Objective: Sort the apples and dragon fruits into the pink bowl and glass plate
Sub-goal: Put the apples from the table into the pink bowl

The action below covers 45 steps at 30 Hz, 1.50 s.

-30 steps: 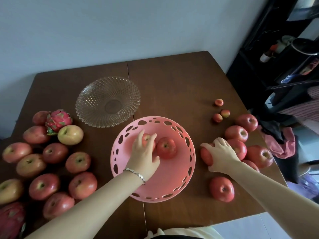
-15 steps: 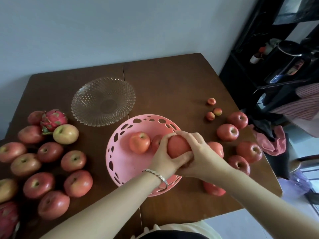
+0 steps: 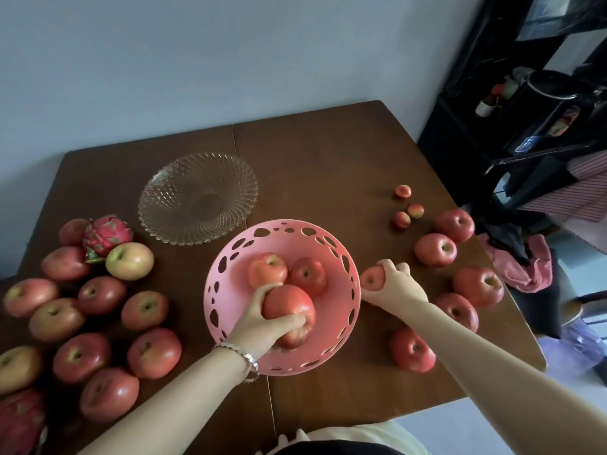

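Crowding the left edge of the dark brown wooden surface point(image 3: 328, 152): a cluster of red apples point(image 3: 101, 295), one yellow-green apple point(image 3: 129, 261) and a pink scaly dragon fruit point(image 3: 106, 234) at its far end, with a second dragon fruit point(image 3: 18, 418) cut off at the lower left corner. Lying empty just beyond, a clear cut-glass plate point(image 3: 157, 192), its near rim close to the pink perforated plastic bowl point(image 3: 331, 343). Sitting mid-surface, that bowl, two red apples point(image 3: 267, 269) touching each other on its far side. Curling around a large red apple point(image 3: 289, 307) over the bowl's near side, the left hand point(image 3: 259, 326), thumb pressing across the fruit's front, a silver bracelet point(image 3: 244, 359) on the wrist. Gripping another red apple point(image 3: 371, 277) just outside the bowl's right rim, the right hand point(image 3: 397, 287), fingers wrapping over its top. Spreading toward the right edge, loose red apples point(image 3: 435, 249) with three small peach-coloured fruits point(image 3: 402, 220) behind them. Staying bare: the far half of the surface and the near strip in front of the bowl.
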{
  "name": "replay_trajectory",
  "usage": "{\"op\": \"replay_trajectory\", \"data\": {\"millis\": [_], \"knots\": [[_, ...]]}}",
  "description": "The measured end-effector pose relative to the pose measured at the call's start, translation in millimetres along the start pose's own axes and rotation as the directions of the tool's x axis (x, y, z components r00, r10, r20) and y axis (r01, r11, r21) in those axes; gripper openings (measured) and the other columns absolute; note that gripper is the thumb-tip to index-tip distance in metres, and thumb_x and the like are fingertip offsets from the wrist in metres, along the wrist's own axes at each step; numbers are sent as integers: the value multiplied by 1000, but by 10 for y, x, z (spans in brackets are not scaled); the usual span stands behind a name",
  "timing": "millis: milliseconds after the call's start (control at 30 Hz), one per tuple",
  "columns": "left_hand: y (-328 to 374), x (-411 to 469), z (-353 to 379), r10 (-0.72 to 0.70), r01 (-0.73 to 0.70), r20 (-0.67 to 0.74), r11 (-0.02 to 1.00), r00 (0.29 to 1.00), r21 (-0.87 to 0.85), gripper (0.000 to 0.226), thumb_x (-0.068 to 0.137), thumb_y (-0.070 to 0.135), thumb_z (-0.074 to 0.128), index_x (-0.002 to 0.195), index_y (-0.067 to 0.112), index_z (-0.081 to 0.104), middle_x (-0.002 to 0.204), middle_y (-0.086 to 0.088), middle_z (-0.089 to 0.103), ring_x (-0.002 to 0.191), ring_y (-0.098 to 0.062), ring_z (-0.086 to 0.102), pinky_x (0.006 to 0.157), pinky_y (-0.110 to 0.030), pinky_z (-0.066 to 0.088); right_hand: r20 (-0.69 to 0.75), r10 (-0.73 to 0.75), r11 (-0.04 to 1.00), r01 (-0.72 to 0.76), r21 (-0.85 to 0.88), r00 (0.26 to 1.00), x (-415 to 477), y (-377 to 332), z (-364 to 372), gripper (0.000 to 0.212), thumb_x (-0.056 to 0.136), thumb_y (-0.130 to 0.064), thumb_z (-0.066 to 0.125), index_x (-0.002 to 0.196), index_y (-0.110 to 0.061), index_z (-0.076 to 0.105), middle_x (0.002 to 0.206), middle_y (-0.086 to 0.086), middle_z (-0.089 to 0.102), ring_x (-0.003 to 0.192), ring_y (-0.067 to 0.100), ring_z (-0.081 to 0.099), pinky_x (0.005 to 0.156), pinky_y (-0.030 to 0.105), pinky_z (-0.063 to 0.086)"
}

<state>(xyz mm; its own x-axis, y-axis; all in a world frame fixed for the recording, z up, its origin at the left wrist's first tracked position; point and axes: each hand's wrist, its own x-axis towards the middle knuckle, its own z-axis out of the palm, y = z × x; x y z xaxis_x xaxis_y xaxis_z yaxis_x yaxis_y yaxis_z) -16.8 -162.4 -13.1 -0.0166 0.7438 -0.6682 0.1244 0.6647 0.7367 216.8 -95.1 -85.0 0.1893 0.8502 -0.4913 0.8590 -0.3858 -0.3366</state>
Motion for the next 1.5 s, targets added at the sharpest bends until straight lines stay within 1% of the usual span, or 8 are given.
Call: {"op": "replay_trajectory", "data": {"millis": [200, 367, 700, 867, 1000, 1100, 1233, 1500], "knots": [[-92, 16, -125, -45, 46, -45, 999, 998, 18, 60, 50, 30, 75, 102, 47, 52, 110, 6, 49, 109, -32, 56, 84, -49, 57, 13, -15, 957, 11, 291, 1000, 39, 2, -6, 66, 57, -40, 81, 114, -27, 49, 108, 8, 55, 90, 21, 54, 71, 29, 47], [-120, 75, -251, 13, 9, -142, 988, 990, 152, 52, 74, 29, 72, 119, 32, 47, 115, 1, 45, 103, -22, 51, 87, -33, 45, 69, 51, 436, -85, 896, 996, -164, -78, -375, 39, 69, -16, 79, 97, -30, 56, 108, 3, 54, 102, 30, 59, 78, 53, 56], [-240, 428, -182, -44, 121, -160, 853, 986, 508, 59, 87, 34, 60, 135, 10, 37, 135, -12, 50, 122, -28, 50, 99, -33, 39, 443, -232, 49, -445, 894, 866, -687, -336, -437, 33, 82, -40, 48, 95, -13, 62, 85, 15, 72, 81, 40, 68, 62, 47, 57], [-286, 449, -215, -60, 116, -108, 750, 992, 652, 58, 91, 34, 54, 136, 7, 30, 135, -14, 48, 121, -29, 51, 99, -34, 40, 466, -364, 152, -443, 884, 806, -731, -502, -360, 39, 68, -28, 50, 102, -12, 60, 97, 17, 67, 80, 38, 67, 66, 46, 56], [-267, 462, -262, 5, 46, -68, 685, 998, 728, 50, 91, 30, 54, 134, 8, 41, 136, -14, 47, 123, -28, 50, 101, -33, 39, 305, -279, 649, -56, 759, 911, -651, -684, -215, 34, 70, -32, 69, 103, -32, 61, 117, 6, 56, 99, 24, 60, 75, 39, 56], [-250, 453, -283, 55, -10, -39, 694, 998, 720, 42, 91, 22, 55, 130, 9, 46, 130, -13, 55, 119, -28, 54, 96, -29, 40, 230, -311, 945, 275, 178, 922, -642, -796, -16, 54, 69, -39, 73, 117, -30, 52, 118, 7, 47, 109, 28, 50, 88, 36, 49], [-293, 450, -321, 116, -33, -74, 725, 991, 688, 45, 91, 21, 55, 134, 14, 43, 131, -11, 56, 119, -26, 54, 99, -31, 41, 244, -302, 876, 369, -311, 922, -714, -893, 270, 59, 77, -48, 59, 127, -22, 40, 123, 15, 45, 117, 37, 37, 90, 39, 42], [-314, 472, -313, 152, -97, -28, 751, 988, 653, 49, 91, 20, 55, 137, 18, 38, 140, -7, 47, 125, -24, 48, 103, -29, 36, 248, -282, 875, 354, -329, 927, -704, -935, 495, 67, 77, -38, 65, 131, -19, 30, 129, 17, 34, 109, 37, 51, 84, 39, 46]]}}
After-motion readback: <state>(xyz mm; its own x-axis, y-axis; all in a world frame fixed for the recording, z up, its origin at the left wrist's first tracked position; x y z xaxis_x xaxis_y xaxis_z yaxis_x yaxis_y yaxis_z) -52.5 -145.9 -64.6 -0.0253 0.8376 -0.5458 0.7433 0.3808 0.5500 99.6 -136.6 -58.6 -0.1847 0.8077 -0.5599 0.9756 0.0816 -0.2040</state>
